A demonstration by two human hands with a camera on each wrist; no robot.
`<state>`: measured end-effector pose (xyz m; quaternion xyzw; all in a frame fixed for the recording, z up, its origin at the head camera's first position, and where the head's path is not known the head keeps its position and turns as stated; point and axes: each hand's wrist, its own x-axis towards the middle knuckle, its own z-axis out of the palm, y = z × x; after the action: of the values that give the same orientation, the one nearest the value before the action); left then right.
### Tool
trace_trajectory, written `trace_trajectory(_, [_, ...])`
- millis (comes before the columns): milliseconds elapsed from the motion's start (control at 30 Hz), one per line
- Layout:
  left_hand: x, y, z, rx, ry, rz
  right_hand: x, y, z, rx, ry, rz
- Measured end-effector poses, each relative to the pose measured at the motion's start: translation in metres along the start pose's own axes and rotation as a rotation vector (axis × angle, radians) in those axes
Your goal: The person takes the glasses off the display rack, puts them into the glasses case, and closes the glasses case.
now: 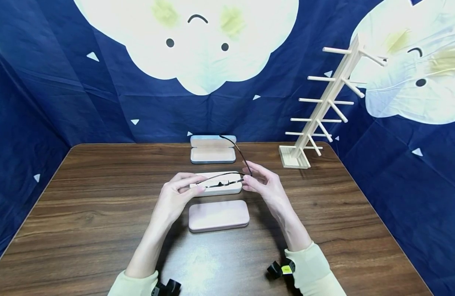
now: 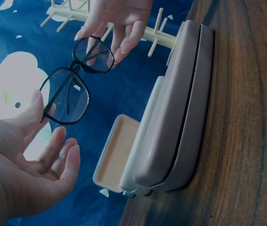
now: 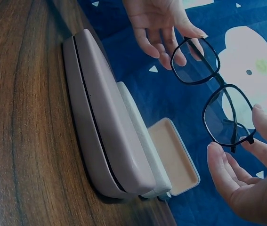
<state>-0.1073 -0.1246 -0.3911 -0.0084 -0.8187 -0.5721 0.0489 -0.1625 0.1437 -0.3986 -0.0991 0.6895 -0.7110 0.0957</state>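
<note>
A pair of dark-framed glasses [image 1: 221,184] is held between both hands over the white case, lenses toward me. My left hand [image 1: 174,194] pinches the frame at its left end with thumb and fingers. At the other end, my right hand [image 1: 267,187] grips the frame near the hinge. One temple arm stands out toward the back, while the other runs across behind the lenses. Below the glasses lies the white glasses case [image 1: 231,189], closed. Nearer to me is a closed pink case [image 1: 219,216], seen from the side in both wrist views.
Behind the white case an open glasses case [image 1: 212,155] shows its beige lining. A wooden rack with pegs [image 1: 327,100] stands at the back right of the wooden table [image 1: 101,213]. Blue cloth [image 1: 98,111] with cloud faces hangs around the table's back and sides.
</note>
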Motion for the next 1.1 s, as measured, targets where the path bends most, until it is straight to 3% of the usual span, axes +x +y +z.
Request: trace_trajectory(1100, [0.0012,-0.0004,-0.0027,-0.047,0.078,-0.04,0.0008,0.0006,0.0005,-0.015,-0.067,0.007])
